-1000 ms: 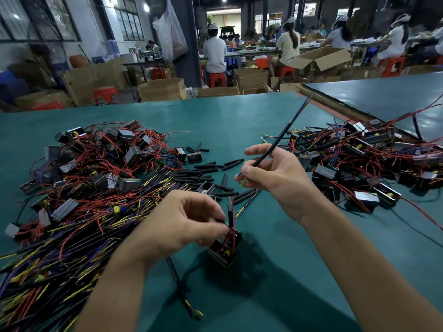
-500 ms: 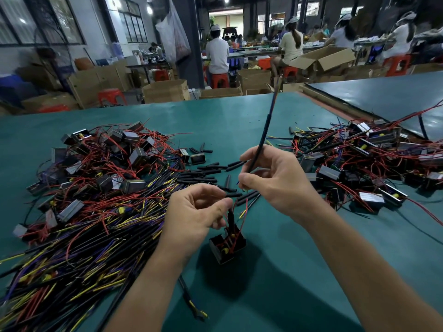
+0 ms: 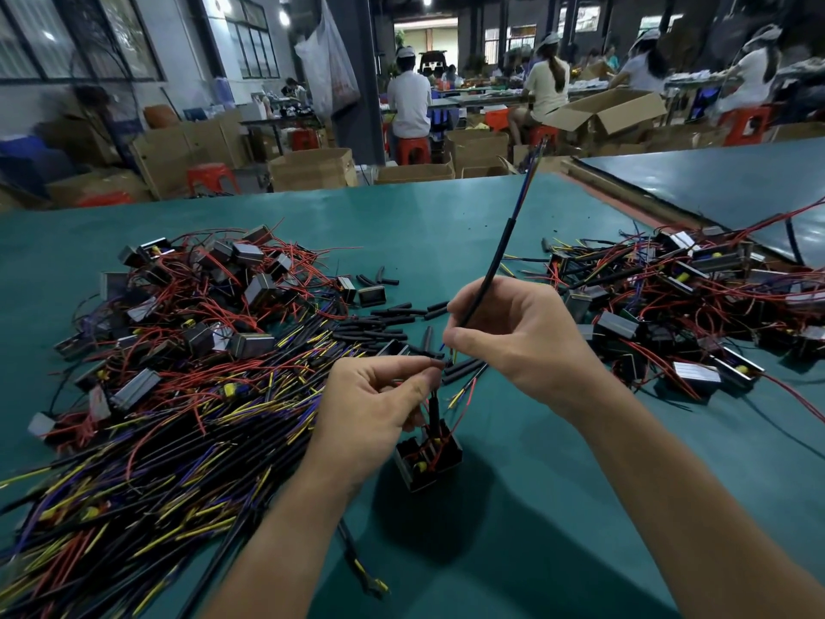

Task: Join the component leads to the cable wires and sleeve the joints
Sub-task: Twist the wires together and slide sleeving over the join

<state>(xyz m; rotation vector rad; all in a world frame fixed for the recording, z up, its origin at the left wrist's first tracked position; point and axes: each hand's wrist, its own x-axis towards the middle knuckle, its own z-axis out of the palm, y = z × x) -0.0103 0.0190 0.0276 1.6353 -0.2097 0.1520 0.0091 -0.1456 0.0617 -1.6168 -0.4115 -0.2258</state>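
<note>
We look down on a green desk (image 3: 535, 520) with both hands close together near its middle. Our right hand (image 3: 518, 346) grips a black cable (image 3: 500, 256) between thumb and curled fingers. The cable rises up and away from the hand, tilted to the right, and its far end splits into thin coloured wires. Below the hand, the near end shows thin yellow and red wire ends (image 3: 464, 390), just beside the left fingertips.

Our left hand (image 3: 375, 404) pinches a small black piece between thumb and forefinger, right at the cable's near end. We cannot tell whether it is a sleeve or a lead. From that pinch a black sleeved lead (image 3: 433, 408) drops straight down to a small black component (image 3: 428, 457) with red wires and a yellow part inside. The component sits directly under the left hand. We cannot tell whether it rests on the desk or hangs just above it.

Short black sleeve pieces (image 3: 388, 319) lie scattered on the desk just beyond the hands. To the left spreads a big heap of black cables (image 3: 178, 440) with yellow, purple and red wire ends, with loose components (image 3: 250, 288) lying on its far part. To the right lies a second pile of wired components (image 3: 669, 297). Beyond the desk stand cardboard boxes (image 3: 312, 169) and red stools (image 3: 413, 149), with people (image 3: 408, 100) seated at other tables.
</note>
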